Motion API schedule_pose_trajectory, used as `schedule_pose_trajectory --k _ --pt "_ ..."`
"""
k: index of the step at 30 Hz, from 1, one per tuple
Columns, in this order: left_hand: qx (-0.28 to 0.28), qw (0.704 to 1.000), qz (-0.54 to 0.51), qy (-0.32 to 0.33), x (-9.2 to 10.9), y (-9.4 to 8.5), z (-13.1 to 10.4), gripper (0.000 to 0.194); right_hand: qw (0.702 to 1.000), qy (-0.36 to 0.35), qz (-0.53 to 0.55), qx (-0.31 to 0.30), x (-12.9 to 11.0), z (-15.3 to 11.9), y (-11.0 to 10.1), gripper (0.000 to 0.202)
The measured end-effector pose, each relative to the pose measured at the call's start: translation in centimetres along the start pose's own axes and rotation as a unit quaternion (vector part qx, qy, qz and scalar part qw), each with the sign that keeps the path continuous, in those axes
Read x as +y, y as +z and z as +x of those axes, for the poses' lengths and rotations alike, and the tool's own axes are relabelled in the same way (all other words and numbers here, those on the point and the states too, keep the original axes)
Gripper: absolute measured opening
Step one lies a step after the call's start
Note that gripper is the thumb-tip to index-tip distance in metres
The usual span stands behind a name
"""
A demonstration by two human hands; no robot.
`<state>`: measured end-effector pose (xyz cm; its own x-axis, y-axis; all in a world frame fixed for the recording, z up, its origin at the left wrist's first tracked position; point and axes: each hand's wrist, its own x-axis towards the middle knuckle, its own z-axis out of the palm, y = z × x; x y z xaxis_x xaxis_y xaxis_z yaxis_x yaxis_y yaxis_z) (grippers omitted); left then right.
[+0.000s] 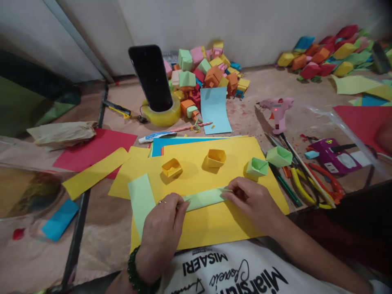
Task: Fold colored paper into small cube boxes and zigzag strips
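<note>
A folded pale green paper strip [204, 199] stretches between my two hands above a yellow paper sheet [211, 228]. My left hand [165, 220] pinches its left end, while my right hand [249, 200] grips the right end between thumb and fingers. Beside my left wrist lies a flat pale green paper piece [141, 198], partly covered by that hand. Beyond my hands, two yellow folded paper boxes stand on the sheet, one at left [172, 168] and one in the middle [216, 158]. Near my right hand are two green paper boxes, a nearer one [257, 167] and a farther one [279, 157].
A phone [151, 77] leans in a yellow tape roll [165, 116]. Behind it rises a pile of coloured paper boxes [211, 71]. At right are a pink glue gun [279, 112], yellow-handled scissors [300, 188] and a purple device [333, 157]. A cutter [118, 109] lies at left.
</note>
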<state>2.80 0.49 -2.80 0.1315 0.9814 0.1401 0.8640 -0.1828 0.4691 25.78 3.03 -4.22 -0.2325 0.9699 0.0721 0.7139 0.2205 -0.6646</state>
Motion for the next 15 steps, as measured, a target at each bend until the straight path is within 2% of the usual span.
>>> schedule_pose_trajectory --k 4,9,15 --pt "0.014 0.999 -0.026 -0.018 -0.4 0.4 -0.7 0.015 1.0 -0.014 0.002 0.026 0.2 -0.4 0.2 0.015" --pt "0.053 0.998 0.038 -0.006 -0.2 1.0 -1.1 0.017 0.999 -0.023 -0.006 0.025 0.3 -0.5 0.1 0.018" --pt "0.049 0.997 0.054 -0.027 0.0 1.3 -1.1 0.024 1.0 -0.005 -0.005 0.019 0.4 -0.7 0.2 0.023"
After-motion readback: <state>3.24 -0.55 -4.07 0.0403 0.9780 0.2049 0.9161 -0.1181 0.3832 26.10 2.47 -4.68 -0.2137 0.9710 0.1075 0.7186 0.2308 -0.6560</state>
